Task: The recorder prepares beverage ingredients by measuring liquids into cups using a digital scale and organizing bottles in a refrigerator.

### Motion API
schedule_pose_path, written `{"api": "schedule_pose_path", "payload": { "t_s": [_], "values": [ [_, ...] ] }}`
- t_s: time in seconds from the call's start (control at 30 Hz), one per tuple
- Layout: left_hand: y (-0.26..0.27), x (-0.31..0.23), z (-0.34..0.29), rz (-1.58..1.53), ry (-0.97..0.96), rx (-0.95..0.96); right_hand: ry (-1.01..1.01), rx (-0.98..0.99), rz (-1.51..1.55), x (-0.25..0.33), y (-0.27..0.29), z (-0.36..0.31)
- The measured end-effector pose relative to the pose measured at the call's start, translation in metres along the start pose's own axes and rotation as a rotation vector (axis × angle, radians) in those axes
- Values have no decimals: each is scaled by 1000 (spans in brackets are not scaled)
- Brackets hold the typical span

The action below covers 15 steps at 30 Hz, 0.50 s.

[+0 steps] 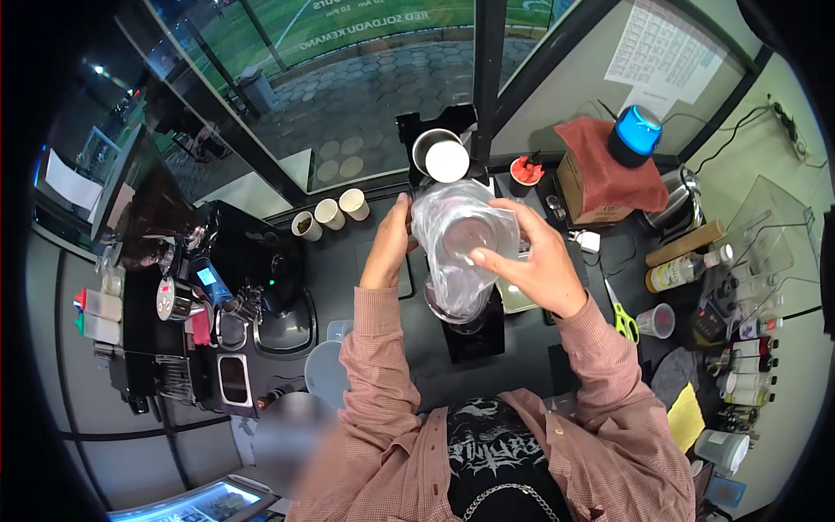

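Between my two hands I hold a clear plastic bag point(435, 228) over the counter, tilted, with a round clear shape showing through it. What is packed inside I cannot fully make out. My left hand point(389, 248) grips the bag's left side, its fingertips partly hidden behind it. On the right, my right hand point(550, 268) has its thumb pressed on the front of the bag and its fingers along the upper edge. Just beyond the bag are a white round disc point(447, 162) and a metal-rimmed round container point(426, 144). Beneath it stands a black device point(477, 339), mostly covered.
Several paper cups point(327, 213) line the window ledge at left, near a black coffee machine point(252, 261). Toward the right are a cardboard box point(591, 187) under a red cloth, a blue-lit speaker point(637, 135), an electric kettle point(681, 200), green-handled scissors point(623, 320) and several bottles point(683, 273).
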<state>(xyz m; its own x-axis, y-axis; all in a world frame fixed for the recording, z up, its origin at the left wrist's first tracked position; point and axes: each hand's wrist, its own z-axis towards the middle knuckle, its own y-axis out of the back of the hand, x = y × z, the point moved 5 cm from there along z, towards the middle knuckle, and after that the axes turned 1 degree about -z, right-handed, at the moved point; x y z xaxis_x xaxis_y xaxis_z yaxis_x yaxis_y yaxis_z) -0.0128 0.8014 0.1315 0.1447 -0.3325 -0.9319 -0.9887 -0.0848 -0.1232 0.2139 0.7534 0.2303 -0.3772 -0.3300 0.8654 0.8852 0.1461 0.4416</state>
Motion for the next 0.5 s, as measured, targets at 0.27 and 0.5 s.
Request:
{"api": "schedule_pose_path", "payload": {
  "t_s": [0.27,0.5],
  "values": [
    [6,-10,-21,181,-243,6,-106,52,-420,-13,-23,39],
    [-13,-30,-29,549,-428,-111,-191,58,-411,-26,-22,50]
  ]
}}
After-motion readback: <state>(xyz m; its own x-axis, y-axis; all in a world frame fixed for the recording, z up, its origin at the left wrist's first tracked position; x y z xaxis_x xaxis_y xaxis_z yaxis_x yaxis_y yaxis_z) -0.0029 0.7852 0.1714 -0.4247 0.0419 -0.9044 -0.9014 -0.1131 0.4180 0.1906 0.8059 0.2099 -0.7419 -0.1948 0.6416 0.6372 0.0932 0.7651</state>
